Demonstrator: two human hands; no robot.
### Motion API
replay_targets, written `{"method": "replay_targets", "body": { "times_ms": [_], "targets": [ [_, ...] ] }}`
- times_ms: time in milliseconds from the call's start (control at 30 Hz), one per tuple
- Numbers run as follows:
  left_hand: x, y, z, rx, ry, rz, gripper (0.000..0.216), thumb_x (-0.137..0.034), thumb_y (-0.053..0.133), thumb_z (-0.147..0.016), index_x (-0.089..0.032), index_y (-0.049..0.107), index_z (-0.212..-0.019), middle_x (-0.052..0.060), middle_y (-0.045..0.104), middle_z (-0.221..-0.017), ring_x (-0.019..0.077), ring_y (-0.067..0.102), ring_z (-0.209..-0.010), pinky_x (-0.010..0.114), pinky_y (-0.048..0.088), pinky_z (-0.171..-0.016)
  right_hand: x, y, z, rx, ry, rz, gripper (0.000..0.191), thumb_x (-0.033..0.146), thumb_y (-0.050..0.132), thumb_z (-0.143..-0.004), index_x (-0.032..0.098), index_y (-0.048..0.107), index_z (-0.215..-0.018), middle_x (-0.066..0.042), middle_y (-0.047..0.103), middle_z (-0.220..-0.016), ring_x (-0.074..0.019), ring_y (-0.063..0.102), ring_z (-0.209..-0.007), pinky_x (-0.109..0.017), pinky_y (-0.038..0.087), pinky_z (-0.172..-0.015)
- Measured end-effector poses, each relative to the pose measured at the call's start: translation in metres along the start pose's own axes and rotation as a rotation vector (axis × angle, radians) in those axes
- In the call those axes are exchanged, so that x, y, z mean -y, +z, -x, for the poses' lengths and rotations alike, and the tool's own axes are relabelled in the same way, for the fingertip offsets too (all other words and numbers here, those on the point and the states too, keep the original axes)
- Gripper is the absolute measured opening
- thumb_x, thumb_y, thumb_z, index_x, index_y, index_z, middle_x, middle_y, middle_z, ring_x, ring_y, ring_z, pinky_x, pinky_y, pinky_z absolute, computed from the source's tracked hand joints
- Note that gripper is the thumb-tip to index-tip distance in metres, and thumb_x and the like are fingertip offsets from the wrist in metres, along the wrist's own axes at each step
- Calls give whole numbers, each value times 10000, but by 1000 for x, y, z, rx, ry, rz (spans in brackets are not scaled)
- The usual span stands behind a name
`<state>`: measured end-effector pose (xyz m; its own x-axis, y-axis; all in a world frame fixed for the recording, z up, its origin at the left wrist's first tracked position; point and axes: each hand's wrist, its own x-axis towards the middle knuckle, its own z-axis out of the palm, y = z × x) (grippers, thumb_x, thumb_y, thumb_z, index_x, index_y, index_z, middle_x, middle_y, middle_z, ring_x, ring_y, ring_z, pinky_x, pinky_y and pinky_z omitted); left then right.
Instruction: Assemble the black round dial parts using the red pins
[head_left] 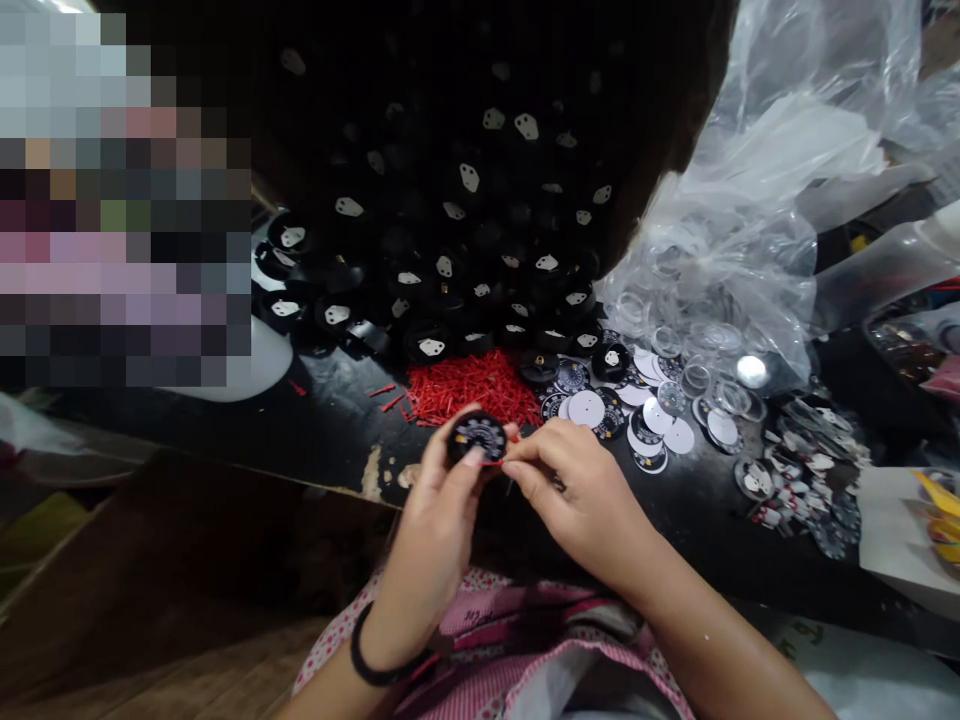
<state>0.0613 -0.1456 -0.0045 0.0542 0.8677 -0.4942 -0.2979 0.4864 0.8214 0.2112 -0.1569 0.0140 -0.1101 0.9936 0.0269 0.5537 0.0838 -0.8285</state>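
Note:
My left hand [439, 505] holds a small round black dial piece [478, 436] with white markings, gripped between thumb and fingers above the table's front edge. My right hand [566, 490] meets it from the right, its fingertips pinching a thin red needle [512, 437] at the dial's rim. Just behind the hands lies a heap of red needles [472, 385]. A black band circles my left wrist.
A large pile of black round housings [465, 250] fills the back of the dark table [330, 430]. Printed dial discs [592, 408] and clear rings [694, 375] lie to the right, beside a clear plastic bag [757, 200]. Small parts [806, 480] are scattered at right.

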Motion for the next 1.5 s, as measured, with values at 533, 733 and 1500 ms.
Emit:
{"method": "replay_targets", "body": {
  "times_ms": [533,733,1500],
  "targets": [
    [3,-4,7,140,208,-448,206,-275,617,-882,-256,637,-1087,-25,716,-1081,106,666,-974,160,501,-873,9,0,6,42,151,11,175,123,566,-916,173,515,-756,14,547,-742,-137,490,-721,-279,315,-692],
    [2,-9,12,193,89,-335,250,-317,629,-891,-322,632,-1140,-50,703,-1131,122,650,-1046,185,496,-919,10,-4,7,44,102,-117,173,152,569,-899,182,509,-739,34,520,-738,-111,485,-704,-260,322,-674],
    [-5,-2,16,128,180,-397,235,-318,624,-885,-264,640,-1113,-7,710,-1130,166,644,-1104,227,505,-936,12,-2,13,5,127,-128,134,179,535,-918,196,541,-785,24,581,-778,-118,519,-726,-262,354,-714]
  ]
}}
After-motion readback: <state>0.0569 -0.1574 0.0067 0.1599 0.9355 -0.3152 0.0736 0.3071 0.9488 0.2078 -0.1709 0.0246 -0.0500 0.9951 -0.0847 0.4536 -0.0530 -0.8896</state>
